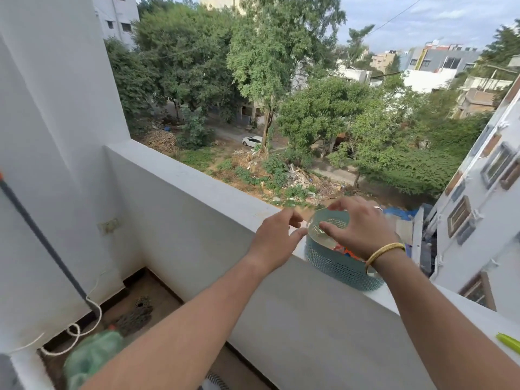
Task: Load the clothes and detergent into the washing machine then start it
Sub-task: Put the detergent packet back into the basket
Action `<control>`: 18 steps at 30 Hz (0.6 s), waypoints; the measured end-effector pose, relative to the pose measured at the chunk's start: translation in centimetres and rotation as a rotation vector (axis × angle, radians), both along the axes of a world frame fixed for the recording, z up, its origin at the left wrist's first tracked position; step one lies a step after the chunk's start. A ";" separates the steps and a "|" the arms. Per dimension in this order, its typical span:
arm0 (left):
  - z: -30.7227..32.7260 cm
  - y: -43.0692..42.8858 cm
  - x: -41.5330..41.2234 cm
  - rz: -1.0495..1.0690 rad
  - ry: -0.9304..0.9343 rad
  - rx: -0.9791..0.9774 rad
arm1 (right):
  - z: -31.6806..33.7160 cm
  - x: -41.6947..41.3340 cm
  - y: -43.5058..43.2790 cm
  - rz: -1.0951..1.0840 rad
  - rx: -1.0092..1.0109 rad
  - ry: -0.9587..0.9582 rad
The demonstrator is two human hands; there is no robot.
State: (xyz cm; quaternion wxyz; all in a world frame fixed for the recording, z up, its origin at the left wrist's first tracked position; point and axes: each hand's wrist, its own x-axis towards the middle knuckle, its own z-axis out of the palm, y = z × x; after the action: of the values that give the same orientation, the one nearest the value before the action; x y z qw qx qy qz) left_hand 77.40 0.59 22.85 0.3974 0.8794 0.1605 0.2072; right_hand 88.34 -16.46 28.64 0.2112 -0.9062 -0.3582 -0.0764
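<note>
Readable text: none anywhere in the head view
Basket (340, 267) on the parapet ledge (197, 181): perforated teal wall, no label or brand; the orange and blue items inside are too blurred to read
Wall fitting (107, 226) on the balcony's inner wall: no marking that can be made out
White car (252, 140) on the road below: too small for a plate or badge
Buildings (447, 60) at the far right: no legible signs or numbers
</note>
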 end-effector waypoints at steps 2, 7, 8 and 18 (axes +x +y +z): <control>-0.6 1.7 -3.7 0.089 -0.013 -0.081 | -0.3 -2.5 3.0 0.081 0.052 -0.028; -4.3 6.9 -15.7 0.455 -0.046 -0.233 | -2.6 -12.3 12.5 0.380 0.118 0.044; -5.2 8.0 -18.4 0.541 -0.063 -0.286 | -3.1 -14.8 14.4 0.452 0.108 0.089; -11.7 13.5 -50.9 1.240 -0.222 -0.575 | -11.0 -45.1 28.1 1.007 -0.078 0.447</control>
State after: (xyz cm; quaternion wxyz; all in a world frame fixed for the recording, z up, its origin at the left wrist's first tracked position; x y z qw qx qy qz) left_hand 26.51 14.06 11.10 0.4368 0.4587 0.6405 0.4342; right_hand 43.20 11.62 17.65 0.2587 -0.6241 -0.6965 0.2418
